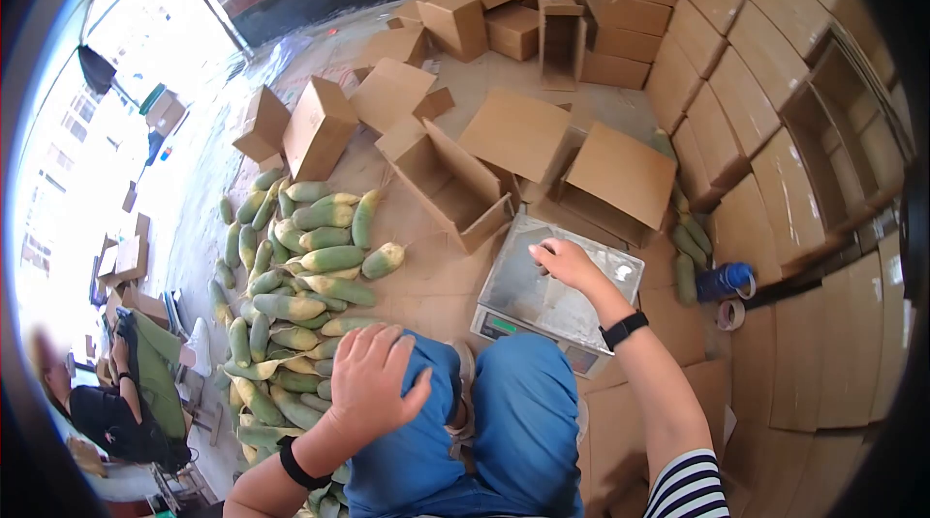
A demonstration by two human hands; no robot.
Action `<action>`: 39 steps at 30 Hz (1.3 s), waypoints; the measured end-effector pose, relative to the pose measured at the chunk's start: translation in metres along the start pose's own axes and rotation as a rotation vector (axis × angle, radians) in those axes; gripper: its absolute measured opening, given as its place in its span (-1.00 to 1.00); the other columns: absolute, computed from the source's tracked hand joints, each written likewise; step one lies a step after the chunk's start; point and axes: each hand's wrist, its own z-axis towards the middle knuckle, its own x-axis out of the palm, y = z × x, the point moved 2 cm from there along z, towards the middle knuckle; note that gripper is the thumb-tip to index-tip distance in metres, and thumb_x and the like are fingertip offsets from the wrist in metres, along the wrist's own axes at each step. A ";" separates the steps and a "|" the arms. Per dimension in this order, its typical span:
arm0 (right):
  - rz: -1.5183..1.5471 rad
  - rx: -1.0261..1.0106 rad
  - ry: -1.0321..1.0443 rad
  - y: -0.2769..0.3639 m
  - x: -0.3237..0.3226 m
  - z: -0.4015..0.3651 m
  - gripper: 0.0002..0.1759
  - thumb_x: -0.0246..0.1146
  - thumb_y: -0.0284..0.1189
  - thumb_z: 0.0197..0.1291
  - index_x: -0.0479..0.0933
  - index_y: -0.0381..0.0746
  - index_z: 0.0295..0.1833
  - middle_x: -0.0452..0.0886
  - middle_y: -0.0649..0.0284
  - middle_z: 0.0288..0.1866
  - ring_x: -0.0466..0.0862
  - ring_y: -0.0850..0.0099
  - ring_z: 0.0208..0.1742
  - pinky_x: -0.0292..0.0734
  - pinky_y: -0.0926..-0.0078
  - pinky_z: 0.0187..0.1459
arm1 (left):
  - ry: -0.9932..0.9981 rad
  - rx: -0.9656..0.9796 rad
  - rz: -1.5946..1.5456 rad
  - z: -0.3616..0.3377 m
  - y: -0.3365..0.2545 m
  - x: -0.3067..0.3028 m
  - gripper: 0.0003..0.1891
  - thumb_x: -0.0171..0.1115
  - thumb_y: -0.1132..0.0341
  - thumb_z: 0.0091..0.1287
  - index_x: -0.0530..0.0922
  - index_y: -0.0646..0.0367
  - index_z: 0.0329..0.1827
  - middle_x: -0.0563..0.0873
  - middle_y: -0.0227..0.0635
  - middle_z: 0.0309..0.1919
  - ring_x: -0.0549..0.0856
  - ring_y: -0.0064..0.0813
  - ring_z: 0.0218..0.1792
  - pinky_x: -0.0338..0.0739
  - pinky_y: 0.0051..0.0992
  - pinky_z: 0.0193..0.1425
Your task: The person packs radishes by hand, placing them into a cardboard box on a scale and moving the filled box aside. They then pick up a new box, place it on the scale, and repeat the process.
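My left hand (376, 375) lies with its fingers apart on my left knee, nothing in it, just right of a pile of green radishes (320, 259). Over the metal platform of a weighing scale (581, 310), my right hand (564, 262) has its fingers curled together. Whatever they may hold is too small to make out. The scale has a green-lit display (504, 324) on its near side. Beyond it stand open cardboard boxes, one tall and narrow (448, 179) and one with its flap raised (620, 169).
Stacked cartons (756, 62) line the right side. A blue bottle (722, 282) and a tape roll (730, 314) lie near them, beside several more radishes (690, 237). Loose boxes (453, 24) are heaped at the back. Another person (126, 402) sits at the left.
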 end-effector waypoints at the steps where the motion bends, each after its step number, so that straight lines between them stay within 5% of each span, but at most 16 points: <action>1: -0.004 -0.007 0.019 0.007 0.006 0.017 -0.47 0.14 -0.02 0.33 0.57 -0.35 -0.08 0.69 0.16 -0.24 0.73 0.38 -0.22 0.60 0.42 -0.20 | 0.005 -0.003 -0.011 0.000 0.002 -0.001 -0.61 0.34 0.17 0.05 0.57 0.24 -0.13 0.62 -0.16 -0.11 0.60 -0.14 -0.02 0.43 -0.18 0.09; 7: 0.346 0.350 -0.023 0.015 0.047 0.106 -0.21 0.28 0.21 0.10 0.53 -0.40 -0.01 0.64 -0.01 -0.12 0.70 0.20 -0.24 0.64 0.25 -0.21 | 0.038 -0.067 -0.064 0.003 0.011 -0.001 -0.59 0.40 0.20 -0.02 0.60 0.24 -0.13 0.65 -0.17 -0.07 0.62 -0.11 0.01 0.47 -0.15 0.14; 8: 0.487 0.413 -0.023 0.017 0.051 0.114 -0.27 0.34 0.10 0.12 0.49 -0.40 0.01 0.58 -0.02 -0.02 0.69 0.14 -0.21 0.64 0.19 -0.18 | 0.043 -0.057 -0.068 0.005 0.012 -0.001 -0.60 0.37 0.17 0.02 0.60 0.25 -0.14 0.65 -0.16 -0.09 0.62 -0.14 0.00 0.46 -0.17 0.14; 14: 0.661 0.322 -0.046 0.016 0.073 0.159 -0.60 0.31 -0.26 0.17 0.49 -0.29 0.03 0.61 0.16 -0.12 0.69 0.26 -0.20 0.64 0.30 -0.18 | 0.052 -0.059 -0.095 0.008 0.019 0.003 -0.61 0.34 0.14 0.07 0.61 0.24 -0.15 0.67 -0.19 -0.10 0.63 -0.22 -0.02 0.46 -0.21 0.15; 19: 0.939 0.011 -0.029 0.088 0.054 0.115 -0.70 0.25 -0.37 0.21 0.50 -0.27 0.01 0.64 0.25 -0.15 0.69 0.38 -0.17 0.65 0.32 -0.08 | 0.019 -0.043 -0.121 0.008 0.024 0.005 -0.63 0.34 0.16 0.08 0.60 0.25 -0.15 0.67 -0.19 -0.10 0.63 -0.22 -0.03 0.46 -0.22 0.14; 23: 0.833 -0.067 -0.055 0.089 -0.002 0.044 -0.63 0.24 -0.32 0.24 0.51 -0.30 0.08 0.64 0.26 -0.08 0.67 0.42 -0.08 0.62 0.36 0.01 | -0.016 -0.034 -0.135 0.004 0.024 0.004 -0.64 0.34 0.18 0.08 0.59 0.25 -0.16 0.66 -0.19 -0.12 0.63 -0.20 -0.04 0.47 -0.21 0.13; 29: 0.899 -0.088 -0.226 0.045 -0.084 -0.085 -0.70 0.14 -0.41 0.29 0.51 -0.31 0.08 0.64 0.28 -0.07 0.65 0.49 -0.07 0.58 0.50 -0.04 | -0.086 -0.022 -0.143 -0.004 0.023 0.002 -0.65 0.38 0.27 0.00 0.58 0.24 -0.17 0.66 -0.14 -0.11 0.64 -0.12 -0.05 0.49 -0.19 0.09; 39: 0.849 0.080 -0.400 -0.085 -0.099 -0.192 -0.65 0.17 -0.41 0.23 0.52 -0.31 0.10 0.63 0.29 -0.06 0.64 0.44 -0.03 0.56 0.44 0.01 | -0.151 0.040 -0.102 -0.010 0.012 0.005 -0.68 0.34 0.20 0.07 0.55 0.23 -0.22 0.63 -0.17 -0.17 0.59 -0.17 -0.06 0.44 -0.21 0.08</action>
